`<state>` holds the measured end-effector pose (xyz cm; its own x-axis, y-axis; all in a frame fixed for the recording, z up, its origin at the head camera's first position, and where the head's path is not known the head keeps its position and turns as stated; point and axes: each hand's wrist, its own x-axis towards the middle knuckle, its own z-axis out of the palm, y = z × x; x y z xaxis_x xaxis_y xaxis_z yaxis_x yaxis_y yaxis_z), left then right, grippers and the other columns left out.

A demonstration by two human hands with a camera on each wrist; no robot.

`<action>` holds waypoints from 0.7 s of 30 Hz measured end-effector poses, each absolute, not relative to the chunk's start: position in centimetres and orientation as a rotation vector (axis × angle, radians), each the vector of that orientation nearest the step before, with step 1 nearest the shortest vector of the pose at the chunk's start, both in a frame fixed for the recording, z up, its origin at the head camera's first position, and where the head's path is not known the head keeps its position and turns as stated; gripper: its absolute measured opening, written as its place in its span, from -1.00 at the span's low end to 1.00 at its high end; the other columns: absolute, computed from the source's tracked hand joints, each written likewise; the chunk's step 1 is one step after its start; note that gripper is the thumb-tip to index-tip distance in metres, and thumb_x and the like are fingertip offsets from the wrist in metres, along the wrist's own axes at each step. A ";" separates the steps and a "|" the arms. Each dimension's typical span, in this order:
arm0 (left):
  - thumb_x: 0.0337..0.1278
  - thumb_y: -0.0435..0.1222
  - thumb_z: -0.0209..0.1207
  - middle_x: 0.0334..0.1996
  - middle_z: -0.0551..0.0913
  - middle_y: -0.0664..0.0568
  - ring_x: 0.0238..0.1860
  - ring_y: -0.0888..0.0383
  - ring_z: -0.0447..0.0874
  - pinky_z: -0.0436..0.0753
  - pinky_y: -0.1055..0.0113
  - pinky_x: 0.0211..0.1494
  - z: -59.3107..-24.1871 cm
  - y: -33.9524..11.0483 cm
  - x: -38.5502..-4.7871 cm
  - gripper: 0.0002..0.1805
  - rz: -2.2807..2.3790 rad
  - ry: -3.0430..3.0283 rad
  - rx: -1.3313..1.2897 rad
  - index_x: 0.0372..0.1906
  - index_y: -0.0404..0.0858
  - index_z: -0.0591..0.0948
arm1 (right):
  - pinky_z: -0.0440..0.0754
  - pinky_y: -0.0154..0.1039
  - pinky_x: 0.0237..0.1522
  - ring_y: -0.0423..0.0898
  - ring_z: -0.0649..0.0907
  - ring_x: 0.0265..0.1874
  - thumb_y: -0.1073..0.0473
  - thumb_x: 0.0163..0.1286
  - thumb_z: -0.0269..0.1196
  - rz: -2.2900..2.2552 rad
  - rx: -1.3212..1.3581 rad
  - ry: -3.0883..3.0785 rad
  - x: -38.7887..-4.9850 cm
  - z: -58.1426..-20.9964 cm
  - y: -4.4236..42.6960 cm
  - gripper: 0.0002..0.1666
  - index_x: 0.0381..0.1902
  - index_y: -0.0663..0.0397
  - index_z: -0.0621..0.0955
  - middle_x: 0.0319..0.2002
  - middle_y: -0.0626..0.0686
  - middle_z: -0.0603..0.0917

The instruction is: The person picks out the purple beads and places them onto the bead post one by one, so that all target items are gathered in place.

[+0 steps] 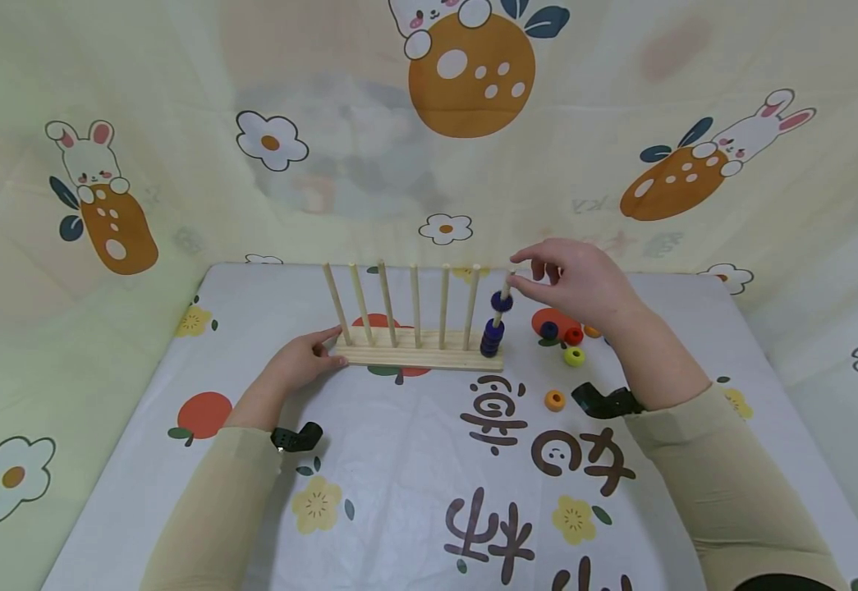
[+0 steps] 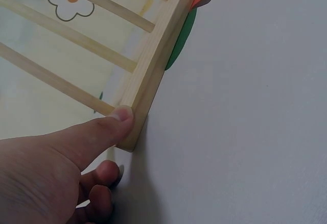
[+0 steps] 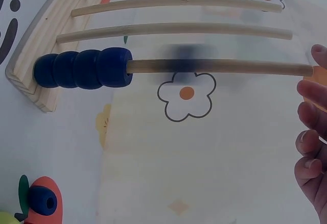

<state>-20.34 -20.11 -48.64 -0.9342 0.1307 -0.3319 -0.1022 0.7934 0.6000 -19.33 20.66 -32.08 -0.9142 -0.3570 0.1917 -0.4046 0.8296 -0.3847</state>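
A wooden peg rack [image 1: 414, 353] with several upright pegs stands on the table. My left hand [image 1: 299, 361] holds the rack's left end, with the thumb [image 2: 121, 114] pressed on the base in the left wrist view. On the rightmost peg, several dark blue beads [image 1: 492, 338] are stacked at the bottom. Another blue bead [image 1: 502, 301] is partway up that peg, apart from the stack and blurred in the right wrist view. My right hand [image 1: 576, 279] is by that peg's top, thumb and fingers spread apart with nothing between them.
Loose beads lie right of the rack: dark blue [image 1: 548, 330], red [image 1: 573, 336], yellow-green [image 1: 574, 356] and orange [image 1: 555, 400]. Others are partly hidden by the right forearm. A patterned cloth [image 1: 369, 189] hangs behind the table.
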 end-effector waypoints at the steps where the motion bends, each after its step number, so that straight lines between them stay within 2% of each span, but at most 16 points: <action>1: 0.23 -0.03 0.30 -0.29 0.48 -0.04 -0.26 0.06 0.40 0.35 0.19 -0.20 -48.6 -20.1 -20.3 -0.23 0.907 2.623 0.022 0.51 0.02 0.30 | 0.49 -0.13 -0.29 -0.04 0.49 -0.30 -0.08 0.35 0.33 0.644 0.609 -2.895 -19.3 -32.1 20.7 -0.56 0.09 -0.01 0.67 -0.33 0.00 0.59; 21: 0.22 -0.04 0.31 -0.29 0.49 -0.03 -0.27 0.06 0.41 0.37 0.18 -0.19 -48.7 -20.1 -20.3 -0.23 0.898 2.629 0.011 0.50 0.03 0.31 | 0.48 -0.11 -0.27 -0.03 0.49 -0.28 -0.12 0.37 0.30 0.653 0.567 -2.935 -19.1 -32.1 22.0 -0.55 0.11 -0.04 0.66 -0.31 0.00 0.59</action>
